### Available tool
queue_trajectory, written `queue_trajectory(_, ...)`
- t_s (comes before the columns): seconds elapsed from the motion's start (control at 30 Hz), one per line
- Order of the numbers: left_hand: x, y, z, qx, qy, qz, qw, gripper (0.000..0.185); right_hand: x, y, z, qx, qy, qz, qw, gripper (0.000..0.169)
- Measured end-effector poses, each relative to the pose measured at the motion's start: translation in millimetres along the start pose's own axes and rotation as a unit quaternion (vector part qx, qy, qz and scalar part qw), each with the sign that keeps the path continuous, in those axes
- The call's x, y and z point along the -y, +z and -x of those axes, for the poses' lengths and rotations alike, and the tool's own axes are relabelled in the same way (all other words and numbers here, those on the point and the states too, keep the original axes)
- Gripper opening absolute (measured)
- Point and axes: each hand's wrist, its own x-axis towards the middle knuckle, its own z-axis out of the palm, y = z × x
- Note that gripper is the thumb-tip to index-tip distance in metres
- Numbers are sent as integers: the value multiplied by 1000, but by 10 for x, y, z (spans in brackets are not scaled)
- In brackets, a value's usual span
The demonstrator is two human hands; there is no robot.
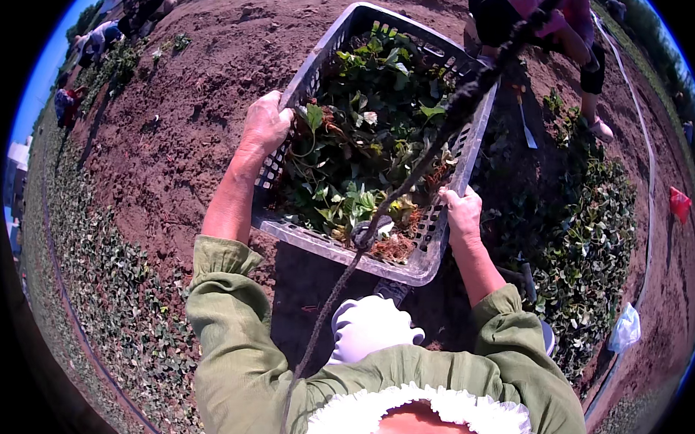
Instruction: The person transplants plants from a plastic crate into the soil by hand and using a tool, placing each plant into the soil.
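Observation:
A dark plastic crate (323, 242) with slotted walls is held in front of my body, tilted in the view. Leafy green plants (356, 137) fill much of it, with reddish-brown roots (393, 248) showing at the near right corner. My left hand (266, 122) grips the crate's left rim, thumb over the edge. On the right rim, nearer to me, my right hand (463, 212) has its fingers closed around the side. A dark braided cord (406, 184) hangs close to the camera and crosses over the crate, hiding part of its contents.
Another person (561, 29) is just beyond the crate at upper right, near a hand tool (526, 125) on the ground. Low plants (594, 220) grow at right, beside a pale hose (644, 118) and a white plastic bag (626, 330). Several people bend over tilled soil (197, 80) at far left.

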Motion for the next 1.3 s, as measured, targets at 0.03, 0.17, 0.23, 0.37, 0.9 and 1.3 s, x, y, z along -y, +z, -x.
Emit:
queue_trajectory(0.03, 166, -106, -76, -2, -21, 4, 1000, 25, 46, 218, -46, 15, -7, -24, 1000, 8)
queue_trajectory(0.17, 857, -588, -469, -28, -33, -58, 997, 30, 155, 1110, -235, 60, 2, -31, 998, 7)
queue_trajectory(0.23, 1385, -818, -607, -31, -39, -136, 989, 33, -113, 1588, -460, 128, -33, -7, 991, 12)
queue_trajectory(0.37, 1874, -418, -588, -31, -109, -305, 946, 42, 118, 2268, -422, 214, -80, 304, 925, 56)
queue_trajectory(0.9, 59, 719, 1381, -116, 113, 69, 984, 29, -1338, -1446, 1613, 195, 104, 497, 839, 35)
queue_trajectory(1.3, -155, 793, 1332, 0, -68, -130, 989, 68, -1918, -1503, 2707, 241, 68, 479, 841, 27)
